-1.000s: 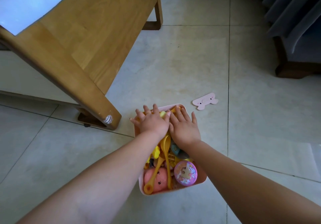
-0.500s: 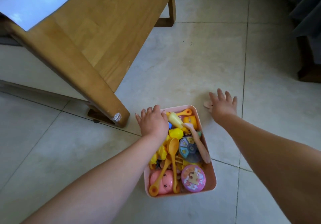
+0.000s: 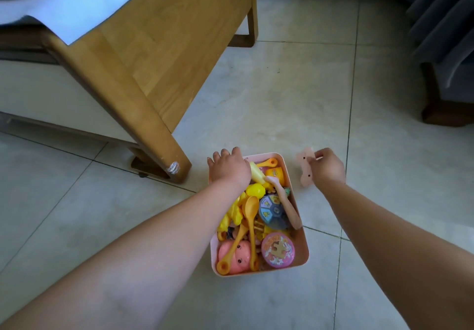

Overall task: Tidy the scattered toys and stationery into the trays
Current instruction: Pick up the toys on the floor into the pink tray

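Observation:
A pink tray (image 3: 304, 242) stands on the tiled floor, packed with toys: yellow and orange spoons, a pink face toy (image 3: 237, 254), a round pink tin (image 3: 278, 249), a blue disc (image 3: 272, 211). My left hand (image 3: 228, 168) rests on the tray's far left corner, fingers bent over the rim. My right hand (image 3: 328, 165) is just right of the tray, off the floor, pinching a flat pale pink animal-shaped piece (image 3: 305, 168) that hangs blurred from its fingers.
A wooden bed frame (image 3: 143, 78) slants in from the upper left, its foot ending close to the tray's left. A dark wooden furniture leg (image 3: 436, 109) and grey curtains (image 3: 446, 17) sit at the upper right. Pale floor tiles (image 3: 269, 94) surround the tray.
My right hand left the tray, reached right to the pink piece on the floor, closed on it and lifted it. My left hand slid to the tray's far left corner.

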`<action>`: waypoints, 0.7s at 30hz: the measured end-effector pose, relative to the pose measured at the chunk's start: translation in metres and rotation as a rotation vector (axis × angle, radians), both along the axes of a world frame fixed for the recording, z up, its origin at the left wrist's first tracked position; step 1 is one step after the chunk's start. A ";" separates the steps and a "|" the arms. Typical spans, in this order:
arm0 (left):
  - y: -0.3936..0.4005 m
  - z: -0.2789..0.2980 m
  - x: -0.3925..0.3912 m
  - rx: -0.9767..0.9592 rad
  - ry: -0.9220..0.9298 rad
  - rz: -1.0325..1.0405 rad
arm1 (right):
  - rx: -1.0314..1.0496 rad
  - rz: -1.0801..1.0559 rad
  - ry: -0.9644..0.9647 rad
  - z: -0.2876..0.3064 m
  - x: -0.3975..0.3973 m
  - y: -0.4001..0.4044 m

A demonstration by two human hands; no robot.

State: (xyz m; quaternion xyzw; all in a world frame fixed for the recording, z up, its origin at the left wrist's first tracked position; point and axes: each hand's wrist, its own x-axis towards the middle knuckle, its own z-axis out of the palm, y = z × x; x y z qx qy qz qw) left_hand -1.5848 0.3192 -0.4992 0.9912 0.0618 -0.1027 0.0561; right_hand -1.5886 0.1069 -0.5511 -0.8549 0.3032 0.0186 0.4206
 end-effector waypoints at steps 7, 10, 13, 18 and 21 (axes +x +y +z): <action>0.003 0.011 0.001 -0.005 0.054 0.005 | 0.231 0.046 -0.268 0.041 -0.012 0.028; 0.006 0.013 0.000 -0.015 0.066 0.017 | 0.248 0.220 -0.196 0.033 -0.025 0.056; 0.008 0.013 -0.001 -0.023 0.083 0.046 | -0.025 0.253 -0.148 0.017 -0.036 0.071; 0.008 0.008 -0.002 -0.032 0.110 0.088 | -0.070 0.109 0.007 0.012 -0.028 0.066; 0.005 0.004 0.001 -0.061 0.133 0.135 | -0.046 0.233 0.253 0.012 -0.014 0.064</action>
